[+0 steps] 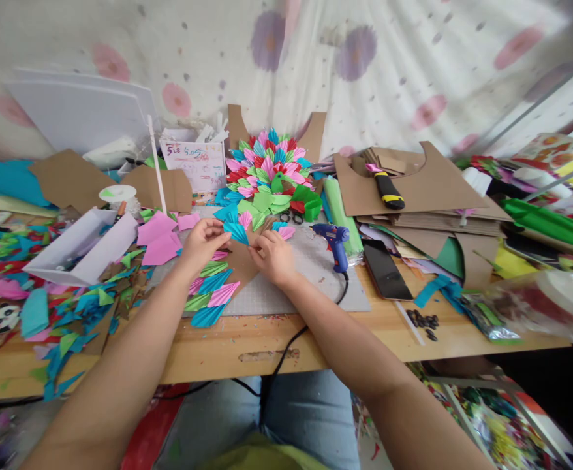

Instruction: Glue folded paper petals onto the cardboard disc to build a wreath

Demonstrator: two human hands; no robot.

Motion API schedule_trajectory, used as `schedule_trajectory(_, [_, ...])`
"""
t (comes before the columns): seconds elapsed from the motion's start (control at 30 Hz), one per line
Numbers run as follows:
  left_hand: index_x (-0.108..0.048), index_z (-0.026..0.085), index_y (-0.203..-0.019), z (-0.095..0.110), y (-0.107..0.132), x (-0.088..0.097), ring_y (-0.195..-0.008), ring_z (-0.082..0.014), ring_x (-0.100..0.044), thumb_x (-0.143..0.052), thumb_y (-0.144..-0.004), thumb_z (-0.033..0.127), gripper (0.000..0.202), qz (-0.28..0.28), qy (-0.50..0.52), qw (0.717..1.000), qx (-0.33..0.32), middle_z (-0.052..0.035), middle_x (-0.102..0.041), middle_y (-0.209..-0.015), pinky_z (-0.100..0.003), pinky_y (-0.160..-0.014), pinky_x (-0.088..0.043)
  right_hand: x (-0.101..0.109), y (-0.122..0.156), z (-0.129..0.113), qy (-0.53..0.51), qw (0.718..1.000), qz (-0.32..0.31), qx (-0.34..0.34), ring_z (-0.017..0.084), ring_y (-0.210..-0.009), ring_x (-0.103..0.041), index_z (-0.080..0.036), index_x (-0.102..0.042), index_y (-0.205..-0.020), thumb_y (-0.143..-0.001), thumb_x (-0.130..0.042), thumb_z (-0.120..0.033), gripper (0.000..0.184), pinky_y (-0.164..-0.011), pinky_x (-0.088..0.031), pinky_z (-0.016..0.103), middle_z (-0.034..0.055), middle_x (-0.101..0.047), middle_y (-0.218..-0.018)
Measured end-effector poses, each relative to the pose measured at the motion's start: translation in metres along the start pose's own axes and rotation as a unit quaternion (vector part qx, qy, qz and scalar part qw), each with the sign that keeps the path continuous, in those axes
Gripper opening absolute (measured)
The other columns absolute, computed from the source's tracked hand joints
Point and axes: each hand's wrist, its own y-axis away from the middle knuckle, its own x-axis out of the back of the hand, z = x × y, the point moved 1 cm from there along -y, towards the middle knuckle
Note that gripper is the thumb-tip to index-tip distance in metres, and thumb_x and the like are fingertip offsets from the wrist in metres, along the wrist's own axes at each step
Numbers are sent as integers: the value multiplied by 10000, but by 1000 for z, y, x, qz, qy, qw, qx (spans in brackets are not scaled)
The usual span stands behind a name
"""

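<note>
A blue pleated paper leaf is between my two hands, over a brown cardboard piece with pleated paper along its edges. My left hand pinches the leaf's left side. At its lower right end, my right hand has its fingers closed around the narrow tip, partly hiding it. Pink, green and blue pleated leaves fan out below my left hand. Behind my hands stands a colourful paper peacock with a green head and layered pleated feathers.
A blue glue gun lies right of my right hand, its black cord running off the front edge. Farther right are a phone, stacked cardboard and a yellow-black cutter. Paper scraps and a white box lie left.
</note>
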Motion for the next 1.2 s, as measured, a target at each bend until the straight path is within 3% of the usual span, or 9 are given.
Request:
schedule_trajectory(0.17, [-478, 179, -892, 1, 0, 0, -633, -130, -623, -742, -559, 303, 442, -17, -39, 999, -16, 35, -600, -701, -318, -676, -531, 1, 0, 1, -10, 999, 5, -45, 202, -874, -521, -193, -602, -806, -874, -486, -253, 147, -717, -385, 284, 69, -598, -844])
schedule_trajectory(0.43, [-444, 206, -970, -6, 0, 2, -596, -137, -626, -729, -571, 305, 501, -50, -69, 996, -30, 50, -615, -678, -282, -598, -517, 3, -1, 2, -24, 994, 31, -99, 192, -852, -533, -200, -585, -763, -864, -493, -238, 142, -711, -391, 278, 59, -606, -826])
schedule_trajectory(0.73, [-435, 210, -961, -8, 0, 1, -589, -145, -608, -723, -569, 334, 502, -93, -95, 991, -27, 54, -587, -629, -271, -568, -487, 2, -2, 3, -25, 991, -1, -132, 193, -875, -541, -189, -590, -792, -872, -489, -241, 139, -733, -392, 282, 65, -609, -866])
schedule_trajectory(0.8, [-434, 207, -950, -5, -2, 6, -618, -141, -611, -722, -565, 325, 496, -73, -97, 992, -34, 46, -600, -665, -285, -623, -492, 1, -2, 4, -32, 991, -11, -130, 190, -875, -544, -190, -593, -807, -869, -490, -229, 127, -730, -395, 280, 61, -610, -876])
schedule_trajectory(0.9, [-442, 201, -925, -2, -9, 20, -671, -138, -603, -704, -582, 299, 443, 19, -137, 989, -55, 17, -624, -734, -297, -690, -484, 2, -2, 7, -41, 989, -19, -138, 189, -877, -549, -188, -604, -827, -865, -489, -211, 124, -730, -401, 278, 59, -612, -880])
schedule_trajectory(1.0, [-474, 207, -884, -3, -17, 40, -710, -148, -593, -650, -639, 283, 311, 104, -245, 961, -79, 1, -618, -753, -301, -717, -471, 5, -1, 10, -52, 986, -20, -159, 187, -853, -551, -190, -615, -825, -857, -487, -202, 132, -715, -406, 279, 56, -612, -863])
schedule_trajectory(1.1, [-500, 210, -862, -9, -22, 55, -758, -164, -597, -621, -661, 288, 246, 114, -321, 937, -84, -17, -624, -800, -308, -738, -470, 8, 0, 16, -72, 983, -3, -171, 182, -804, -552, -199, -617, -794, -843, -501, -216, 127, -689, -407, 279, 46, -616, -836])
schedule_trajectory(1.2, [-520, 205, -809, -14, -24, 61, -756, -179, -601, -616, -655, 304, 206, 86, -360, 927, -56, -29, -635, -809, -314, -729, -470, 10, 0, 24, -79, 978, 9, -193, 180, -787, -554, -204, -614, -754, -833, -509, -233, 134, -672, -404, 279, 36, -624, -816])
